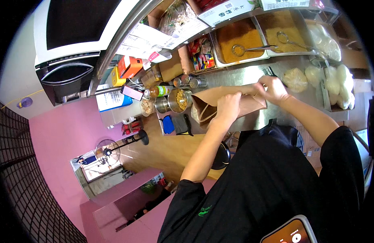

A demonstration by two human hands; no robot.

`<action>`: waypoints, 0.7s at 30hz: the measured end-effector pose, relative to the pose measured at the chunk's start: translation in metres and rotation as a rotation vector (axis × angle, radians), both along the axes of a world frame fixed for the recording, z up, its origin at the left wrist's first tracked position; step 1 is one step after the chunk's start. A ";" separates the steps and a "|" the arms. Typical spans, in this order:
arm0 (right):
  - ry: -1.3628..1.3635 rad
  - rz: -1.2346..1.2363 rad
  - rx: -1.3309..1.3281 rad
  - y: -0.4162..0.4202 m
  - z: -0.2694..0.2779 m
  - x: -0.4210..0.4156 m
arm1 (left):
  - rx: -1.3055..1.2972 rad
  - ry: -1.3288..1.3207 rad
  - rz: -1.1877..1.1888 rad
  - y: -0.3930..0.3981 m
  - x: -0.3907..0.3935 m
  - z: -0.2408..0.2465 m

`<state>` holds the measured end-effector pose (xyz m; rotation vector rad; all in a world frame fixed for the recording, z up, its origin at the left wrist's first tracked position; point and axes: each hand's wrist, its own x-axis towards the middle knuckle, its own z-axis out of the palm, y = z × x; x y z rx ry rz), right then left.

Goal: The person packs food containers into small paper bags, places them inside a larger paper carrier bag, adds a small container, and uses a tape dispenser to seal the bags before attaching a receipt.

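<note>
A brown paper bag (pixel 225 92) lies along the steel worktop (pixel 232 76) in front of me, its mouth facing left. A looped paper handle (pixel 206 112) shows at the mouth, and something whitish is partly visible there. My left hand (pixel 228 107) grips the bag's near edge close to the middle. At the bag's right end, my right hand (pixel 273 89) pinches the paper, with the fingertips partly hidden. Just beyond the right hand lies a small dark object (pixel 269 72), too unclear to name.
Shaker jars (pixel 197 83), a steel pot of yellow food pieces (pixel 178 100) and a blue cloth (pixel 167 124) lie left. Behind are trays of orange powder (pixel 240 38) and paler powder (pixel 285 30) with strainers. Filled plastic bags (pixel 295 80) stand right. A phone (pixel 288 232) hangs low before me.
</note>
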<state>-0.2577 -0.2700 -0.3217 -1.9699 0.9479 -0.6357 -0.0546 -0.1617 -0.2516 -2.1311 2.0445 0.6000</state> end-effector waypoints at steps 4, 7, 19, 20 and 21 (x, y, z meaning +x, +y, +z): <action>0.717 -0.053 0.086 -0.029 -0.069 -0.008 | -0.093 -0.012 -0.008 0.004 0.013 0.007; 1.087 0.046 0.166 -0.038 -0.085 0.005 | -0.060 -0.071 0.010 0.010 0.022 0.009; 0.657 0.128 0.254 -0.024 -0.051 0.020 | 0.024 0.100 0.029 -0.008 0.040 -0.006; 0.599 0.193 0.235 -0.024 -0.022 0.015 | -0.003 0.128 -0.001 -0.010 0.044 -0.010; 0.539 0.265 0.213 -0.021 0.001 0.010 | 0.002 0.133 -0.005 -0.010 0.046 -0.010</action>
